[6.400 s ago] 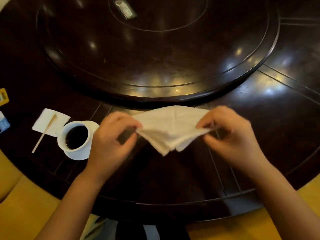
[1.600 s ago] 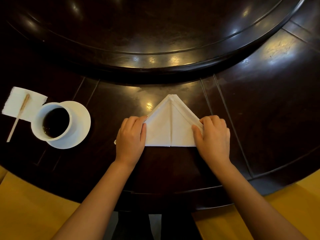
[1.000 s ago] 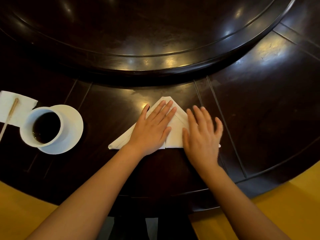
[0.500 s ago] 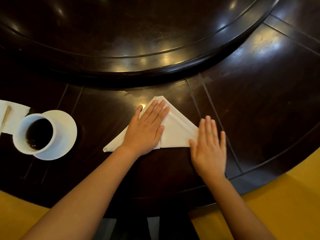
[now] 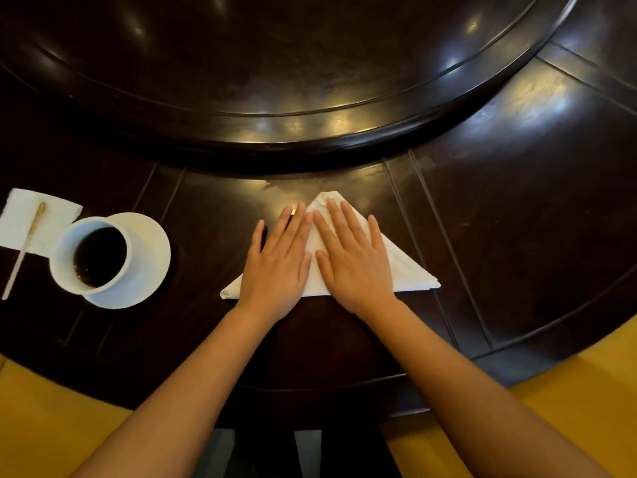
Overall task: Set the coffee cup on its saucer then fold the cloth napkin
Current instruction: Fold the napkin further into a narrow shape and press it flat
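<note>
A white cloth napkin (image 5: 408, 270) lies flat on the dark table as a triangle, its point facing away from me. My left hand (image 5: 277, 263) presses palm-down on its left half, fingers spread. Beside it, my right hand (image 5: 355, 262) lies flat on the middle and right half. Both hands hide much of the cloth. Off to the left, a white cup (image 5: 91, 255) full of dark coffee stands on its white saucer (image 5: 150, 250), toward the saucer's left side.
A paper napkin (image 5: 51, 219) with a wooden stirrer (image 5: 26, 248) lies left of the cup. A raised round turntable (image 5: 310, 132) fills the back of the dark wooden table (image 5: 517, 253). Yellow seat fabric (image 5: 568, 391) borders the table's near edge.
My right hand has slid left from the napkin's right corner onto its middle, uncovering that corner. My left hand stays flat on the left half. Cup and saucer have not moved.
</note>
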The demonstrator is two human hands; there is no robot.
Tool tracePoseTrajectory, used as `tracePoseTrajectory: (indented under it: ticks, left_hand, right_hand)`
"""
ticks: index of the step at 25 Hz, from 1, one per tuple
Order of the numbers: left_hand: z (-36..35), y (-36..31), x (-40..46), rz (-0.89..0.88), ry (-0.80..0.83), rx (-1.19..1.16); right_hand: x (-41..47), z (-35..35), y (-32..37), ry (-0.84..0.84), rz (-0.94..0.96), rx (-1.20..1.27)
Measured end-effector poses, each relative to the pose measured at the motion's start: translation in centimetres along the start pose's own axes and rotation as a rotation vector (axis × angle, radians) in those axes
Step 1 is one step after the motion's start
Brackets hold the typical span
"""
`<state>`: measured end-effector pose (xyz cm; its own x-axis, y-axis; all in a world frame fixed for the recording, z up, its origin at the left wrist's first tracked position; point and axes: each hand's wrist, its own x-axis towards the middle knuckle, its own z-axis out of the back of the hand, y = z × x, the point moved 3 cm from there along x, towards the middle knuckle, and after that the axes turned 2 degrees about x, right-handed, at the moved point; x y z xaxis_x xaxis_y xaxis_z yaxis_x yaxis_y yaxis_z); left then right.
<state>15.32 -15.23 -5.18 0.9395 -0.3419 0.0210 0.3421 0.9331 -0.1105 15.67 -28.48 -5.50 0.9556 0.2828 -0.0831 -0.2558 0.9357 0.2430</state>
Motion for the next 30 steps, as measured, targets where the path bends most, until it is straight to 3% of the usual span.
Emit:
tracePoseTrajectory:
  ticks: [5, 9, 14, 19, 23, 27, 30]
  left_hand:
    - [0.0, 3.1, -4.2, -0.132, 0.112, 0.035]
    - [0.2, 2.7, -7.8, -0.081, 0.160, 0.005]
    - [0.1, -0.8, -13.2, -0.037, 0.212, -0.036]
    - [1.4, -1.6, -13.5, -0.073, 0.099, -0.238]
    - [1.7, -1.6, -6.5, 0.065, -0.036, -0.238]
    - [0.0, -2.6, -1.8, 0.159, 0.037, -0.076]
    - [-1.0, -2.9, -1.2, 0.191, 0.073, -0.041]
  right_hand:
    - [0.3, -0.2, -0.6, 0.030, 0.107, 0.002]
    - [1.3, 0.4, -1.1, 0.095, 0.265, -0.035]
    - [2.5, 1.0, -1.7, 0.200, 0.591, -0.113]
    - [3.8, 0.9, -1.9, 0.254, 0.782, -0.160]
    - [3.0, 1.5, -1.7, 0.218, 0.697, -0.128]
    - [1.8, 3.8, -4.5, 0.031, 0.267, -0.083]
    - [1.3, 5.9, -7.1, -0.019, 0.115, -0.147]
